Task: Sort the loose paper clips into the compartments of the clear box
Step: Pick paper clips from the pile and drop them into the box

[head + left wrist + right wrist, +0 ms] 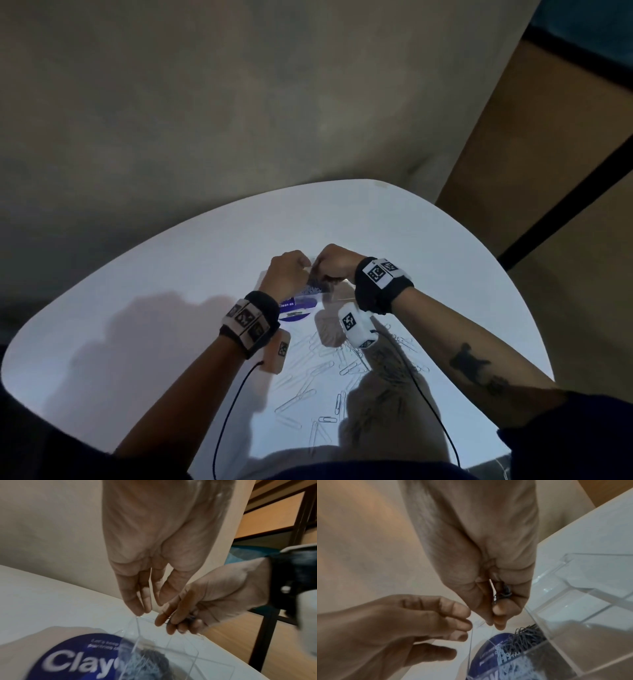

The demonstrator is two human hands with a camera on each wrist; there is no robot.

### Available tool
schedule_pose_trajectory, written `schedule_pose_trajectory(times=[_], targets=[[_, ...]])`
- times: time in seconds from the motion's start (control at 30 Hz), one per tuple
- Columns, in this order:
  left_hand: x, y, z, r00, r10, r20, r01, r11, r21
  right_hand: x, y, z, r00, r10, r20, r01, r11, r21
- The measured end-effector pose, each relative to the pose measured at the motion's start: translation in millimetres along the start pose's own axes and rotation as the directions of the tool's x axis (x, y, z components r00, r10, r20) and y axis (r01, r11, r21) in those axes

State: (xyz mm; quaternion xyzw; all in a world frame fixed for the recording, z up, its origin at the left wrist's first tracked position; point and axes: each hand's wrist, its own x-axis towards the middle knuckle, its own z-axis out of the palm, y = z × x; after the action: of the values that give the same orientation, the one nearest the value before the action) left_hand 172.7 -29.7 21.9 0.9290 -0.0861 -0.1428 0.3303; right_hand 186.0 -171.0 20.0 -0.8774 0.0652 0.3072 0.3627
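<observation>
Pinching clear box [573, 588] rim: left hand [402, 622] | right hand [488, 574] grip curled round paper clips [503, 595]

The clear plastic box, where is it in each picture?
Head view: the clear plastic box sits mid-table, beneath both hands.
Left wrist view: bottom centre, left hand touching its rim.
Right wrist view: lower right, dark clips inside.
Shared landmark: the round blue sticker under the box.

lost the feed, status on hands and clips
Left hand steadying clear box rim. Right hand holding small clips over it. Loose paper clips still on table.
</observation>
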Motion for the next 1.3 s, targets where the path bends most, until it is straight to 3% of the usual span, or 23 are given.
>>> schedule_pose_trajectory(times=[0.07,0.2,0.37,0.53,0.67,0.73,0.8,0.93,1.03,1.13,1.3], targets=[[-12.1,-12.2,-0.9,0.995,0.046,-0.093,-0.054,0.995,-0.081,1.3,-8.0,2.7,1.0,-0.018,-0.024,0.017,0.999,-0.033],[-38.7,-48.0,7.4,0.967,0.214,-0.14,-0.24,0.95,-0.198,-3.1,-17.1,10.8,0.995,-0.101,-0.027,0.095,0.98,-0.177],[-61.5,-71.7,28.6,0.908,0.358,-0.218,-0.382,0.921,-0.077,-18.8,-11.6,12.5,0.976,-0.214,0.032,0.215,0.951,-0.223],[-77.2,-70.5,56.9,0.893,0.445,-0.066,-0.445,0.895,0.011,-42.5,25.4,-2.7,0.948,-0.293,-0.123,0.294,0.956,-0.01],[-77.7,-65.1,79.6,0.838,0.545,-0.014,-0.539,0.832,0.131,-62.9,72.3,-5.3,0.941,-0.246,-0.233,0.248,0.969,-0.022],[-76.1,-51.1,85.9,0.866,0.498,0.052,-0.498,0.847,0.183,-75.2,96.2,-4.5,0.949,-0.209,-0.234,0.205,0.978,-0.043],[-76.4,-37.6,94.5,0.87,0.453,0.195,-0.49,0.835,0.25,-87.7,120.0,-4.1,0.955,-0.185,-0.234,0.17,0.982,-0.083],[-83.5,-16.3,111.4,0.738,0.541,0.403,-0.665,0.684,0.3,-114.9,162.7,-0.9,0.961,-0.144,-0.235,0.096,0.974,-0.207],[-89.4,-18.3,128.9,0.663,0.496,0.561,-0.726,0.609,0.32,-130.2,185.2,6.9,0.975,-0.062,-0.213,0.013,0.975,-0.222],[-91.7,-25.9,136.7,0.618,0.545,0.567,-0.779,0.526,0.343,-136.8,198.2,20.3,0.964,-0.034,-0.262,-0.028,0.973,-0.231],[-88.8,-46.1,131.5,0.654,0.65,0.387,-0.756,0.548,0.358,-134.9,193.7,40.9,0.93,-0.103,-0.354,0.022,0.974,-0.225]])
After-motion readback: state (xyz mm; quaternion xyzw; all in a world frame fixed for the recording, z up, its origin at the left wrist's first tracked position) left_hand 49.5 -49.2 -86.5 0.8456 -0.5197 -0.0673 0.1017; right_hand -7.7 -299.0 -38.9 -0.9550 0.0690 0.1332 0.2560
